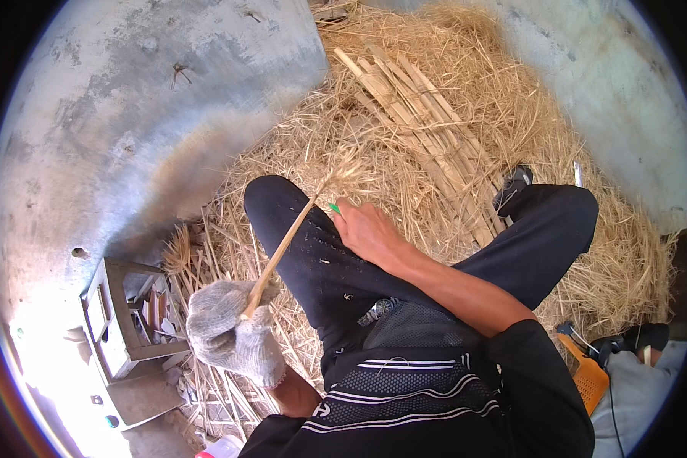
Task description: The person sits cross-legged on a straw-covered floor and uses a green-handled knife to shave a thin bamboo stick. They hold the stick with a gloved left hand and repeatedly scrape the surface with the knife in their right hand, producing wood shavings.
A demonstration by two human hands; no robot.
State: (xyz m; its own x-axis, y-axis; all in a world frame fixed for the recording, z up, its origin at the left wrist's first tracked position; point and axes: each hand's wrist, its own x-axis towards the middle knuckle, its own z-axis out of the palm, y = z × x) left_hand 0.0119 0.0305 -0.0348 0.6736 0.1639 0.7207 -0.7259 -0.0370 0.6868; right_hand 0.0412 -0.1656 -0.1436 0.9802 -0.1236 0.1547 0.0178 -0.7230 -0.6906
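Two hands are at work over your raised knee [298, 229], and that knee is the prop for everything. Your left hand [233, 332], in a knitted grey glove, is closed tight round the lower end of a thin pale stick [282, 252]. The stick slants up from the glove across the knee, and its frayed, split tip [343, 172] stands just past the knee, over the straw. Holding it low likely leaves the upper length free to be worked, with the glove shielding the palm from splinters.

Your bare right hand [366, 229] rests on the knee just beside the stick, fingers curled together on a small green-tipped tool [333, 208] that touches the stick near its upper part. Bracing the wrist on the leg probably steadies the tool.

Beyond the knee, a bundle of flat split strips [412, 114] lies on the straw heap [588, 252], within reach. Left of the knee a small wooden box [118, 320] sits on the concrete floor [130, 99]. Right of the knee, well apart, an orange plastic thing [584, 374] shows at the edge.
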